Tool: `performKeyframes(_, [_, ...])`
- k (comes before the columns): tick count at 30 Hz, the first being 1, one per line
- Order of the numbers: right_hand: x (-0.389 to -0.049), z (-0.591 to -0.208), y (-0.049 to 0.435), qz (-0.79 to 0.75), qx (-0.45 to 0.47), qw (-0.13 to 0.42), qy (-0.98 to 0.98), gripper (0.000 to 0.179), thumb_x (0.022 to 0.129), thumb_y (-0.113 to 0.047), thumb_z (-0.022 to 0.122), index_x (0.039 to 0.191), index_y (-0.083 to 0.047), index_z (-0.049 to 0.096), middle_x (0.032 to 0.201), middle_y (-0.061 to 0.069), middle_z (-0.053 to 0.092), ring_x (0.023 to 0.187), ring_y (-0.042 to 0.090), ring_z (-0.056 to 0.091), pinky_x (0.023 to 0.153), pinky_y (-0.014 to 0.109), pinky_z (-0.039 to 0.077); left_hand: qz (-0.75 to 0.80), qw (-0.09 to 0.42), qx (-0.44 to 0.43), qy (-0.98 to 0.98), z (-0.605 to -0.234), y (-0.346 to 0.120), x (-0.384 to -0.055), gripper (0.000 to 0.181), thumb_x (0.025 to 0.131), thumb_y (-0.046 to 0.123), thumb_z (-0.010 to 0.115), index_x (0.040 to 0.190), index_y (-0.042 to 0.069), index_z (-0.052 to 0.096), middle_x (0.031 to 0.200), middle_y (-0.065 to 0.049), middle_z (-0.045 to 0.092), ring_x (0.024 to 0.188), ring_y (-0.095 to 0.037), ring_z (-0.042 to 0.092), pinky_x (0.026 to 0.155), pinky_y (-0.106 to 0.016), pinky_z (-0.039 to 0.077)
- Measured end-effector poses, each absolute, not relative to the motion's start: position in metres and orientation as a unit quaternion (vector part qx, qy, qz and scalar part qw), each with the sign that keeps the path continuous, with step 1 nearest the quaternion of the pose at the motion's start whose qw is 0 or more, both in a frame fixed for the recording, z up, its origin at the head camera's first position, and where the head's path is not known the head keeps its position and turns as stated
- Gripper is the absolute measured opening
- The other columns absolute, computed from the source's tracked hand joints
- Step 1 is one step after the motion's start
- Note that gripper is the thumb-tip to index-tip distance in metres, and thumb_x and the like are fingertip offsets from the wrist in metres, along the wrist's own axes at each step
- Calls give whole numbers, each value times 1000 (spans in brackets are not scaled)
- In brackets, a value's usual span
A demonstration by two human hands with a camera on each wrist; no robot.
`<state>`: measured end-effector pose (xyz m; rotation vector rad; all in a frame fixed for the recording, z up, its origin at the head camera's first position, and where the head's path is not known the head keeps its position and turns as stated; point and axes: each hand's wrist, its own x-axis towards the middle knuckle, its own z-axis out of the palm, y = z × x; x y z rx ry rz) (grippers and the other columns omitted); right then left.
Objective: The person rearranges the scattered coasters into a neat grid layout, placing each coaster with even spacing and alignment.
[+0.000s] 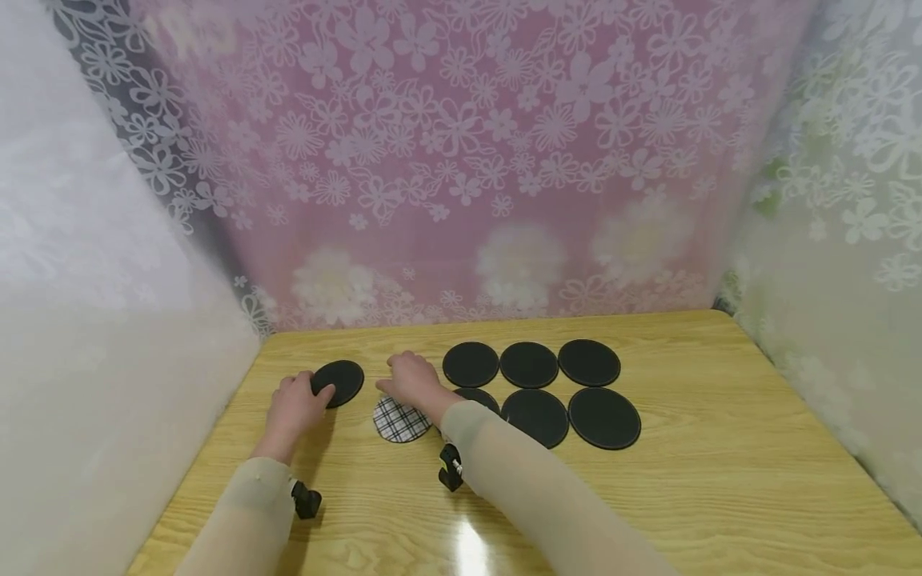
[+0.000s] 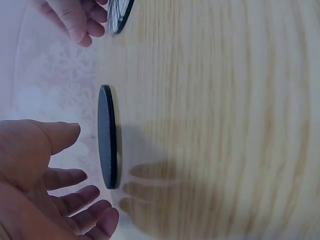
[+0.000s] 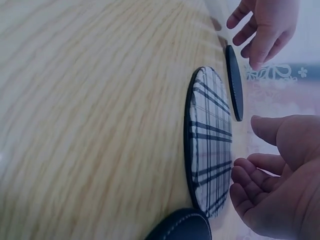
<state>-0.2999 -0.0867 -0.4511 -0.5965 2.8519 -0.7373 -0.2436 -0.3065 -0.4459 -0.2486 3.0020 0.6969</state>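
At the left of the table lies a round black coaster, seen nearly edge-on in the left wrist view. My left hand hovers beside it, thumb and fingers spread and slightly bent, with a gap to the coaster in the left wrist view. A round coaster with a black-and-white plaid face lies to its right, partly hidden by my right arm. Just over its far side is my right hand, fingers loosely bent and holding nothing. In the right wrist view, the plaid coaster has a dark rim.
Several black coasters stand in two rows to the right, such as one in the back row and one in the front row. My right forearm covers part of the front row. Flowered curtains surround the wooden table.
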Motion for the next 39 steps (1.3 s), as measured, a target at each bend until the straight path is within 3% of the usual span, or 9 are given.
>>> performKeyframes(19, [-302,-450,-112,-170,-199,71,963,42,111,-40,68,144,-15,73,141,9,66,132,32,59,111,48,49,214,43,-98,971,-451,-316,-260,73,112,39,65,149,-21,48,144,-49,47,136,-70,41,111,-74,41])
performKeyframes(32, [-300,-453,-130,-132,-207,70,967,41,111,-44,66,143,-19,74,136,8,64,124,29,59,105,46,51,229,24,-117,966,-451,-319,-261,63,107,40,73,127,-19,61,127,-42,61,125,-63,52,106,-70,43])
performKeyframes(39, [-299,-453,-133,-175,-193,90,961,39,112,-40,67,145,-21,73,146,7,63,137,31,55,112,49,48,238,22,-132,962,-457,-320,-263,66,106,40,75,129,-19,59,125,-42,63,118,-61,59,100,-68,50])
